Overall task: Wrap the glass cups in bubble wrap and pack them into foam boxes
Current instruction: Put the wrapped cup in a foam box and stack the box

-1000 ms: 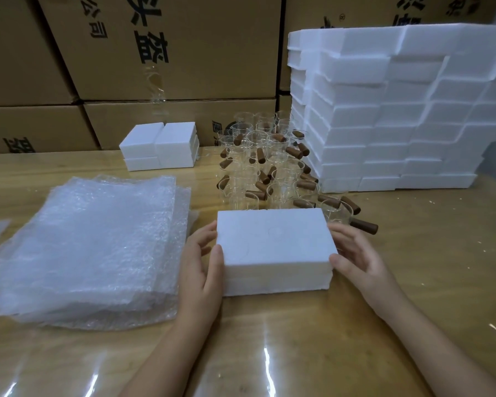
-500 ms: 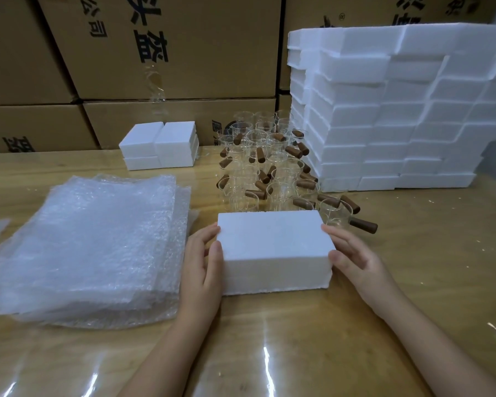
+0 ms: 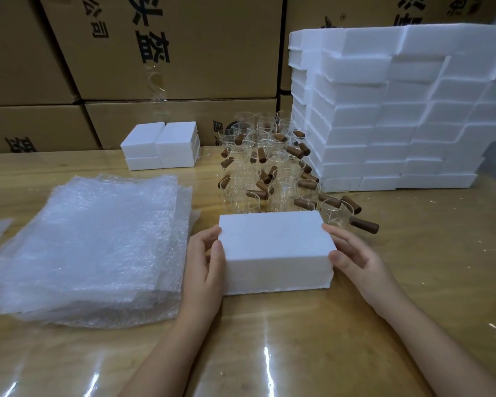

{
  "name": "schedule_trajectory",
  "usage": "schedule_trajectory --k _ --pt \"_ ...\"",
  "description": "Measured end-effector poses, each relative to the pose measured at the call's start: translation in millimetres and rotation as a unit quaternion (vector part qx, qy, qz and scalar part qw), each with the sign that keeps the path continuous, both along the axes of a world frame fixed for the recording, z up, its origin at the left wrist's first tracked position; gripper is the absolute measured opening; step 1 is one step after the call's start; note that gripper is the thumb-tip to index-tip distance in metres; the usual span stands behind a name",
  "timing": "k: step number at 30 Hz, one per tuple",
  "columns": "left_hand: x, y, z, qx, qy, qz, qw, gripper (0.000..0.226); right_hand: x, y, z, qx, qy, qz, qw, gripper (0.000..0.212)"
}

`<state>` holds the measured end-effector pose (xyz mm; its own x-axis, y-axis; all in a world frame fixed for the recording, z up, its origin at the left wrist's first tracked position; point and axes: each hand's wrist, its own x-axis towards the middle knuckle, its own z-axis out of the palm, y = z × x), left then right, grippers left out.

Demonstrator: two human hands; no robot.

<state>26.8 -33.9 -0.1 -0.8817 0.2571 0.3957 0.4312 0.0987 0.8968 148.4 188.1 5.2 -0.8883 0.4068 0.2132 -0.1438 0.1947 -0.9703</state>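
A closed white foam box (image 3: 275, 247) lies on the wooden table in front of me. My left hand (image 3: 205, 265) grips its left end, thumb on the front face and fingers round the back corner. My right hand (image 3: 352, 259) holds the right end the same way. Behind the box stands a cluster of several clear glass cups (image 3: 267, 170) with brown wooden handles. A thick stack of bubble wrap sheets (image 3: 89, 247) lies to the left of the box.
A tall stack of foam boxes (image 3: 393, 110) fills the right rear. A small pile of foam boxes (image 3: 162, 146) sits at the back centre-left. Cardboard cartons (image 3: 166, 53) form a wall behind the table (image 3: 427, 267).
The box's top has risen slightly at the front, with both hands keeping their hold on its ends. Nothing else has moved.
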Motion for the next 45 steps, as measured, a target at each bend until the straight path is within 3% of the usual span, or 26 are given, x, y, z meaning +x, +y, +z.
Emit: schedule_trajectory --k 13,15,19,21,23,27,30,33,36,39,41,42,45 --pt "0.1 -1.0 5.9 -0.010 -0.070 -0.015 0.997 0.029 0.5 0.4 6.5 -0.044 -0.009 -0.005 0.999 0.050" --pt "0.2 -2.8 8.2 -0.012 -0.116 -0.029 0.993 0.018 1.6 0.3 7.5 -0.065 -0.015 -0.004 0.998 0.048" --pt "-3.2 -6.6 13.6 -0.017 -0.264 -0.038 0.964 0.050 0.2 -3.7 6.8 -0.096 -0.014 -0.024 0.995 0.030" --pt "-3.9 -6.9 19.2 0.015 -0.321 -0.066 0.945 0.030 -2.3 -6.7 5.4 -0.098 -0.016 -0.040 0.994 0.025" --pt "-1.9 -3.5 24.8 0.032 -0.350 -0.082 0.933 0.026 -4.0 -9.3 5.6 -0.091 -0.024 -0.054 0.994 0.026" --pt "0.2 0.2 29.8 0.047 -0.366 -0.099 0.924 0.026 -2.7 -9.7 5.5 -0.097 -0.014 -0.073 0.993 0.027" --pt "0.6 -3.9 34.0 0.047 -0.367 -0.110 0.923 0.045 0.8 -7.7 5.9 -0.076 0.012 -0.068 0.995 0.021" --pt "1.7 -7.2 36.1 0.065 -0.351 -0.159 0.921 0.054 0.7 -6.3 5.2 -0.036 0.038 -0.069 0.996 0.029" --pt "3.5 -8.0 39.1 0.102 -0.332 -0.206 0.915 0.064 -0.3 -6.2 6.1 -0.059 0.080 -0.069 0.993 0.025" --pt "2.8 -8.5 40.8 0.128 -0.282 -0.238 0.921 0.074 0.5 1.0 6.1 -0.123 0.091 -0.031 0.988 0.051" --pt "1.4 -10.6 40.7 0.135 -0.252 -0.270 0.919 0.077 2.9 6.9 8.7 -0.150 0.041 0.046 0.987 0.084" --pt "0.9 -12.0 40.3 0.135 -0.240 -0.287 0.918 0.079 4.4 9.9 9.9 -0.135 0.014 0.082 0.987 0.091" --pt "-1.0 -17.2 38.2 0.118 -0.215 -0.309 0.919 0.085 9.5 14.4 12.0 -0.076 -0.037 0.130 0.988 0.083"
